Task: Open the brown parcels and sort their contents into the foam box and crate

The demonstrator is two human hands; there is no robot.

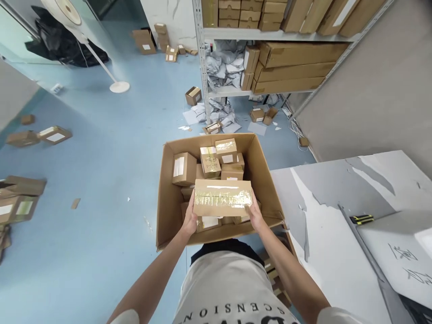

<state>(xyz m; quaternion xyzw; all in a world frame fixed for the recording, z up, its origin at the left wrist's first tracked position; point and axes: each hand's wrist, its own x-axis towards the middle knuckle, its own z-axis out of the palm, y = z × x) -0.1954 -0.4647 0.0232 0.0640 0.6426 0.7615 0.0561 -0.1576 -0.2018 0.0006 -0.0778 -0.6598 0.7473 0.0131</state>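
Cardboard box [222, 198] gripped btwn L hand [191, 217] & R hand [255, 213] over big carton [166, 193], other boxes [211, 163] alrdy inside, this 1 isn't, prob midway.

Pale blue flooring [111, 189] spreads across the room. White metal shelving [232, 34] stands far right, beside a plain grey wall [374, 94]. A white-and-grey table [330, 238] fills the near right; a round-based white stand [119, 87] rises far left.

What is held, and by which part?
A taped cardboard box, held at its two short ends: left hand on one, right hand on the other.
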